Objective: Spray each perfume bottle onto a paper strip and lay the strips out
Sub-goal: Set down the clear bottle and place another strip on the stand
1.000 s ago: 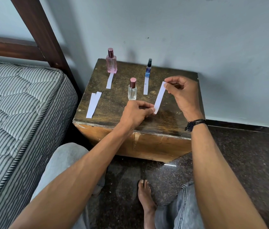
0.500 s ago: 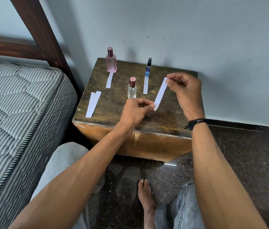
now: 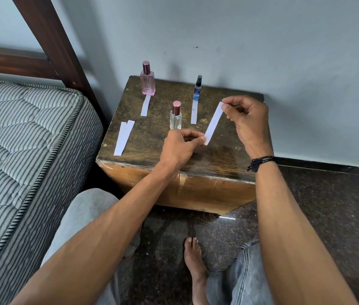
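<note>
paper strip (image 3: 213, 123) above wooden box (image 3: 143, 139), pinched by left hand (image 3: 179, 146) and right hand (image 3: 245, 119) at its ends | likely light, floppy, creasable: hold ends | clear bottle (image 3: 175, 117) just beside

- The held paper strip (image 3: 213, 123) is seen as thin white paper, matt and smooth, like the loose strips (image 3: 123, 137) on the left.
- The wooden box (image 3: 152, 137) is topped in dark, worn, scuffed wood with a dull sheen. Its near side is paler wood, chipped at the edges.
- The pink bottle (image 3: 147, 81) and the clear bottle (image 3: 175, 117) are seen as glossy glass, each capped in shiny rose metallic finish.
- The slim spray bottle (image 3: 197, 90) is topped with black plastic.
- The mattress (image 3: 19, 133) is covered in striped quilted cloth.
- The floor (image 3: 328, 205) is finished in glossy speckled stone.
</note>
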Motion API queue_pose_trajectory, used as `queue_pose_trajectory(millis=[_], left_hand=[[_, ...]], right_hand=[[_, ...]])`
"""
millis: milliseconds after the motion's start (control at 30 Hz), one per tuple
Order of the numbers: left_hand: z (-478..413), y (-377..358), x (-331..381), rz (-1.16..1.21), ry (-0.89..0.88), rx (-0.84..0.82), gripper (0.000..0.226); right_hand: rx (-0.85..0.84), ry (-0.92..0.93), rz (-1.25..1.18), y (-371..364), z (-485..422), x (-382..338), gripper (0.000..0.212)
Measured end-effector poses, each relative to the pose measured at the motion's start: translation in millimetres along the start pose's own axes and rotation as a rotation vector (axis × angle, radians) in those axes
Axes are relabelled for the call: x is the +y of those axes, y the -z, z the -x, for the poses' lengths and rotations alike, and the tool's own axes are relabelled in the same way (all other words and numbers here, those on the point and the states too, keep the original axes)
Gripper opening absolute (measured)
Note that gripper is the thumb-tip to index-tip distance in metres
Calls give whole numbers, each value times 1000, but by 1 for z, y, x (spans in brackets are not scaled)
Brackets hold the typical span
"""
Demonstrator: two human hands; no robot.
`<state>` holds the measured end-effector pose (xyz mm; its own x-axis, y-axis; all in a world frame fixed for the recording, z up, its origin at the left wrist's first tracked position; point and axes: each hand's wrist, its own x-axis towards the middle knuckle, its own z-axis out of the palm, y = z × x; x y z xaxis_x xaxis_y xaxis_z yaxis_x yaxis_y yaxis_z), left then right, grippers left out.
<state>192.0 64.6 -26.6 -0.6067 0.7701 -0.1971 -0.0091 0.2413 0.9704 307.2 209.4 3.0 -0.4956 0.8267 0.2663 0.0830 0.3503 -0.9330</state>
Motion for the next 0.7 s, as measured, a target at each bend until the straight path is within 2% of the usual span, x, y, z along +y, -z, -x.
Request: queue_pose_trajectory(millis=[433,533,700], left_hand=[[3,-5,4,124,22,-92,6],[3,-7,2,70,3,-94,7],[4,-16,-3,-181,-100,-94,11]], right_hand=[[-7,-61,31,7,-4,9,19],[-19,-78,52,11,-5,12,18],[-30,-109,110,19,-7,17,20]])
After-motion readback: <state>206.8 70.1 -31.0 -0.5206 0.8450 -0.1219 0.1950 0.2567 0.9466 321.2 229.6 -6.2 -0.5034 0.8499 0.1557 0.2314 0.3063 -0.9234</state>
